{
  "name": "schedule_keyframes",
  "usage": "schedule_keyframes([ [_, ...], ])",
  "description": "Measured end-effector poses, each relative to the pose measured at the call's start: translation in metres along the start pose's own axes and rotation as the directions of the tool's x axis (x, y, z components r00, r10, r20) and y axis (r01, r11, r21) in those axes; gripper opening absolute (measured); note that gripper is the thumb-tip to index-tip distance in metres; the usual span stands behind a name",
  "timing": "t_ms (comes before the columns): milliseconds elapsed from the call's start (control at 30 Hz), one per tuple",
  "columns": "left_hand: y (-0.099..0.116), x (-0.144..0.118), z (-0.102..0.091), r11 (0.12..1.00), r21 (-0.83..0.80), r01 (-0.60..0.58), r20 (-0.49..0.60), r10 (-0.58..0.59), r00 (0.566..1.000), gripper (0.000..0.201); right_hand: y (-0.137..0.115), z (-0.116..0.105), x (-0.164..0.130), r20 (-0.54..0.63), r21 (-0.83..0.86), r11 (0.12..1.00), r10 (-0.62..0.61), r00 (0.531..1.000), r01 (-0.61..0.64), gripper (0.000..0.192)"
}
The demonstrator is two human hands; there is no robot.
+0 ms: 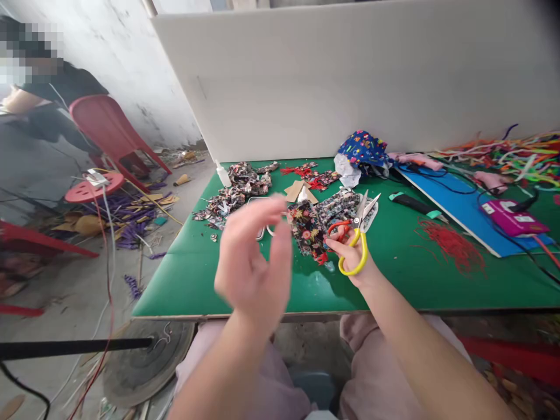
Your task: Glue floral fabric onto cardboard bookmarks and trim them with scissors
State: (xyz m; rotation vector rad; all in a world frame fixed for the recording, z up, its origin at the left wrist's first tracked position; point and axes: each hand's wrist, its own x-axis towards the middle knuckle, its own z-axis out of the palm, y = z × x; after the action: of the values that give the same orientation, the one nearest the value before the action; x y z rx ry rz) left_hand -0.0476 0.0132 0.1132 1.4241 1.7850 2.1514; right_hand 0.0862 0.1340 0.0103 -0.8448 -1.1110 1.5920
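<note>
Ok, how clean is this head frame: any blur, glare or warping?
Head view: the left hand is smeared by motion blur; the right hand and scissors are sharper. Soft daylight, with a faint sheen on the green table. The wide lens bends the white board and stretches the edges.

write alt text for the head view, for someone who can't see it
A right hand holds yellow and red scissors with blades open beside a floral fabric piece over a green table, while the left hand is raised, blurred, fingers spread. Fabric scraps, red threads and a blue board lie on the table.
</note>
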Motion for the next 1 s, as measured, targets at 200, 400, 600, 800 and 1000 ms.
schedule_keyframes([
  [200,-0.08,0.016,0.042,0.665,-0.09,0.741,0.547,-0.589,0.595,0.055,-0.004,0.003,-0.006,-0.01,-0.005,1.0,-0.005,1.0,0.005,0.042],
  [400,-0.084,-0.006,0.048,0.61,-0.077,0.788,0.585,-0.613,0.532,0.032,-0.011,-0.003,-0.006,0.034,-0.014,1.0,-0.009,0.999,0.01,0.037],
  [600,-0.077,-0.012,0.052,0.645,-0.025,0.764,0.625,-0.587,0.516,0.03,-0.019,-0.01,-0.004,0.089,-0.093,0.995,0.034,0.996,-0.025,0.037],
  [800,-0.078,-0.019,0.054,0.635,0.093,0.767,0.69,-0.596,0.41,0.031,-0.015,-0.013,-0.003,0.062,-0.082,0.996,-0.03,0.998,0.035,0.033],
  [1000,-0.079,-0.017,0.053,0.621,-0.036,0.783,0.632,-0.593,0.499,0.03,-0.017,-0.013,-0.003,0.153,-0.02,0.999,-0.024,0.988,0.027,0.031],
])
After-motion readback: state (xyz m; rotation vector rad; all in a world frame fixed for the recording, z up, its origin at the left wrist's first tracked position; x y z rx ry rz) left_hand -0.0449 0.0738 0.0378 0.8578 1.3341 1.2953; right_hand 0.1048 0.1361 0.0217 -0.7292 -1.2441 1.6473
